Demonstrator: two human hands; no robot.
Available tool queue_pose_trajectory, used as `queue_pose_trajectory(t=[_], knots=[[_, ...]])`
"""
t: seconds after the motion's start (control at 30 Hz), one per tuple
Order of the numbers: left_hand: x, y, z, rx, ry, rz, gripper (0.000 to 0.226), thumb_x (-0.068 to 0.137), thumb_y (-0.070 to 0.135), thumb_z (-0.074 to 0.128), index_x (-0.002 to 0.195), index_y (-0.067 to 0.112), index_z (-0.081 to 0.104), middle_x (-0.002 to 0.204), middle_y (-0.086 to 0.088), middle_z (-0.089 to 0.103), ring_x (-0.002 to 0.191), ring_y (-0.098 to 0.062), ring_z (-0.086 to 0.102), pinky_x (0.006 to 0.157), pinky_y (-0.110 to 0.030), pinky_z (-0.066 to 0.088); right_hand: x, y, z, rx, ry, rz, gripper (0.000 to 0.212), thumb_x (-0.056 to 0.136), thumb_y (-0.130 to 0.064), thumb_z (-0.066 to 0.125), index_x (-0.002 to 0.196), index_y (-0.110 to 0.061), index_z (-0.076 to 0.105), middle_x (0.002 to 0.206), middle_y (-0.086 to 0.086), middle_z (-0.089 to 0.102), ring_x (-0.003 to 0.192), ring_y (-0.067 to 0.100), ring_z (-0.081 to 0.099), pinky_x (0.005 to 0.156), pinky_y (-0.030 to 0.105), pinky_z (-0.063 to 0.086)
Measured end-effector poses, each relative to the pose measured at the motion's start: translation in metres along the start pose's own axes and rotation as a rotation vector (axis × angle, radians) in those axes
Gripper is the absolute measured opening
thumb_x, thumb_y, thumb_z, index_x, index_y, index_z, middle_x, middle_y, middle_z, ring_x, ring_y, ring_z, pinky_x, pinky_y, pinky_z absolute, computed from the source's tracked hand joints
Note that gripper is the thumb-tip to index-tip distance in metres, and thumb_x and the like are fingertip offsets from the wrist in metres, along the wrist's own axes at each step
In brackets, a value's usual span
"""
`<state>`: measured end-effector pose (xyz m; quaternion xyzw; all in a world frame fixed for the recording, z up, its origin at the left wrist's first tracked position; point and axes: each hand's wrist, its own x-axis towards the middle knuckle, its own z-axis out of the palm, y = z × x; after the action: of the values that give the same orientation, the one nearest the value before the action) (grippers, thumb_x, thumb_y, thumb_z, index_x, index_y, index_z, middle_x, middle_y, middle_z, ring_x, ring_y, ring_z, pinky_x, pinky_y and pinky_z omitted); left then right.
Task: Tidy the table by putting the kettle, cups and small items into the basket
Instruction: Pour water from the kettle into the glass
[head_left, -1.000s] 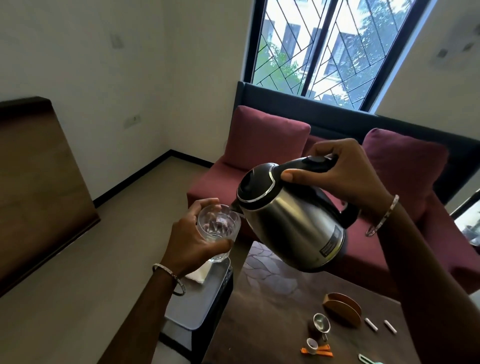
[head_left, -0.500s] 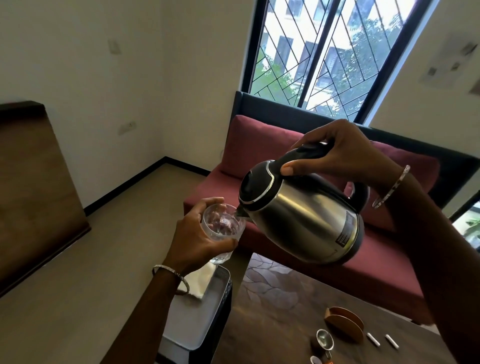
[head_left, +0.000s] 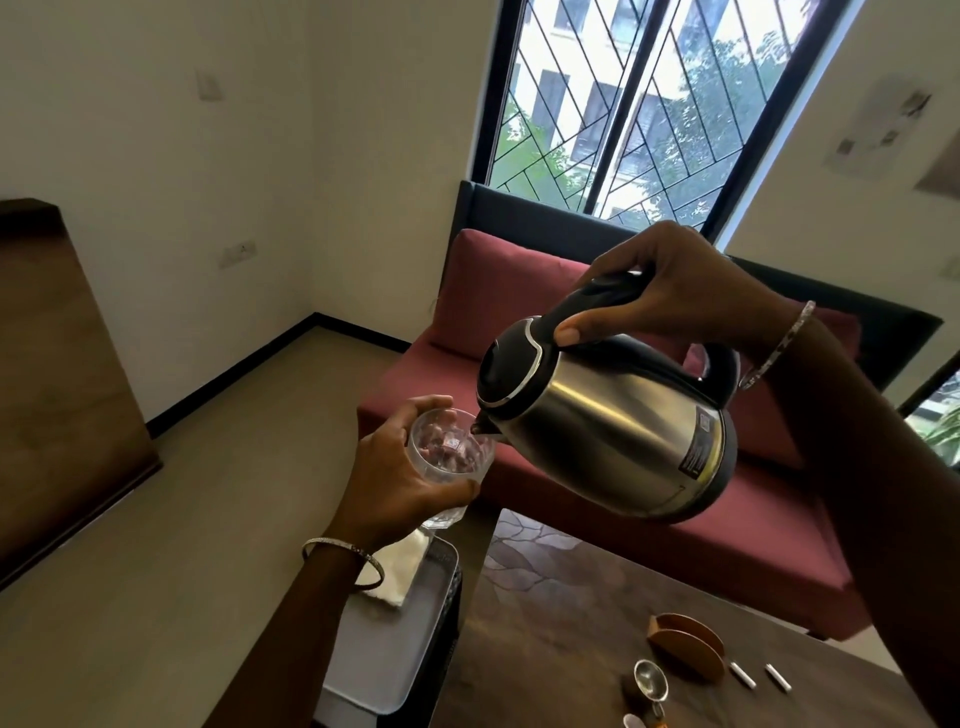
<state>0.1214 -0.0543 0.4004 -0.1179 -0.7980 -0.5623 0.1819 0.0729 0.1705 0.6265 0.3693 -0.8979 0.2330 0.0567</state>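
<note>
Right fingers: curled round the black handle of the kettle, thumb pressed near the lid; the right hand holds it in the air.
Left fingers: wrapped round the side of a clear glass cup, which the left hand grips from the left.
Kettle: steel body and black lid, tilted spout-down to the left, above the far left corner of the worktop; the spout sits at the cup's rim.
Glass cup: held beyond the worktop's left edge, above the basket.
Basket: pale inside with a dark perforated wall, just beside the worktop's left edge and lower; a white cloth lies at its far end.
Worktop: dark brown with a leaf pattern. Towards its near right stand a copper holder and, just beside it, a small metal funnel; two white sticks lie to the right.
Wrists: a thin bangle on each.
Behind: a maroon sofa along the far edge, under a window with a grille.
</note>
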Motion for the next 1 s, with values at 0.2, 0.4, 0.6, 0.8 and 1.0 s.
queue_pose_trajectory(t=[0.2, 0.4, 0.6, 0.8, 1.0], knots=[[0.002, -0.005, -0.002, 0.016, -0.014, 0.003, 0.085, 0.052, 0.033, 0.090, 0.128, 0.027, 0.054, 0.114, 0.019, 0.064, 0.101, 0.008, 0.061, 0.080, -0.007, 0.049, 0.005, -0.003, 0.004, -0.003, -0.016, 0.004, 0.042, 0.062, -0.056, 0.082, 0.089, -0.024, 0.081, 0.080, 0.000, 0.077, 0.077, 0.024, 0.072, 0.080, 0.050, 0.057], [0.000, -0.005, -0.007, 0.024, -0.024, -0.002, 0.084, 0.053, 0.030, 0.091, 0.128, 0.025, 0.054, 0.114, 0.019, 0.063, 0.101, 0.010, 0.060, 0.078, -0.005, 0.048, 0.007, -0.005, 0.008, -0.021, -0.023, 0.008, 0.039, 0.064, -0.051, 0.084, 0.091, -0.023, 0.081, 0.081, 0.002, 0.078, 0.079, 0.027, 0.072, 0.079, 0.051, 0.056], [-0.002, -0.005, -0.010, 0.029, -0.025, -0.011, 0.085, 0.054, 0.027, 0.092, 0.129, 0.025, 0.053, 0.113, 0.023, 0.059, 0.102, 0.013, 0.058, 0.077, -0.004, 0.048, 0.007, -0.006, 0.010, -0.011, -0.025, 0.012, 0.042, 0.061, -0.058, 0.083, 0.089, -0.026, 0.081, 0.080, 0.001, 0.078, 0.079, 0.026, 0.072, 0.080, 0.051, 0.056], [-0.008, -0.004, -0.012, 0.044, -0.024, -0.012, 0.085, 0.054, 0.028, 0.092, 0.129, 0.025, 0.052, 0.115, 0.020, 0.060, 0.102, 0.011, 0.058, 0.080, -0.007, 0.049, 0.005, -0.007, 0.011, -0.035, -0.025, 0.015, 0.043, 0.061, -0.059, 0.083, 0.090, -0.026, 0.082, 0.081, 0.000, 0.078, 0.082, 0.025, 0.072, 0.083, 0.048, 0.055], [-0.011, -0.003, -0.012, 0.039, -0.013, -0.022, 0.084, 0.054, 0.026, 0.092, 0.128, 0.026, 0.052, 0.115, 0.021, 0.060, 0.102, 0.010, 0.058, 0.081, -0.008, 0.049, 0.004, -0.010, 0.011, -0.037, -0.039, 0.005, 0.047, 0.061, -0.060, 0.082, 0.090, -0.023, 0.081, 0.083, 0.005, 0.078, 0.082, 0.028, 0.072, 0.083, 0.050, 0.055]])
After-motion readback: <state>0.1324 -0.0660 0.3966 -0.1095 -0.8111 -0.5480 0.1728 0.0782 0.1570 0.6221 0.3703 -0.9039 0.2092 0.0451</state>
